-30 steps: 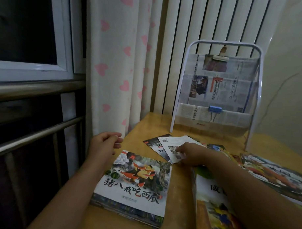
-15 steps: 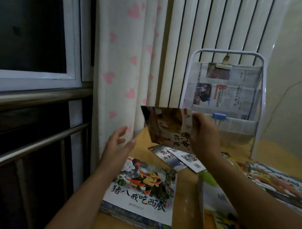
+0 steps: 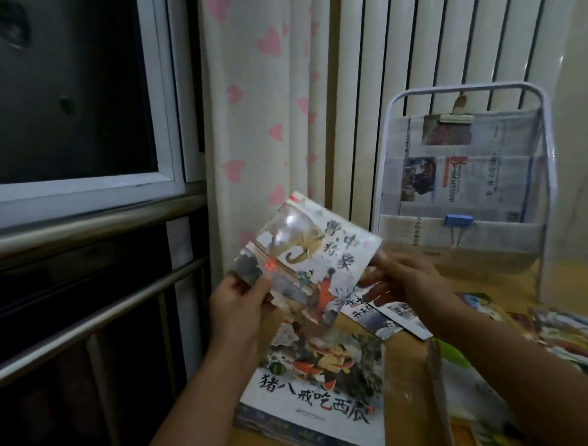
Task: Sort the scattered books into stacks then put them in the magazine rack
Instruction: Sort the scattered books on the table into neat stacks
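I hold a thin picture book with an elephant on its cover (image 3: 307, 255) tilted in the air above the table. My left hand (image 3: 238, 301) grips its lower left corner. My right hand (image 3: 401, 279) holds its right edge with the fingers behind it. Directly below lies a stack of books topped by a cover with a pig and watermelon (image 3: 318, 385). Two thin booklets (image 3: 382, 314) lie flat behind that stack. The white wire magazine rack (image 3: 464, 93) stands at the back right, lined with newspaper and clipped with a blue binder clip.
More picture books (image 3: 570, 336) lie scattered at the right of the wooden table (image 3: 407, 355); another book (image 3: 468, 397) sits under my right forearm. A heart-patterned curtain (image 3: 266, 123) hangs behind, and a window with metal rails (image 3: 86, 236) is at the left.
My right hand lifted the elephant book off the table and turned its cover toward me. My left hand rose and took hold of its lower left corner.
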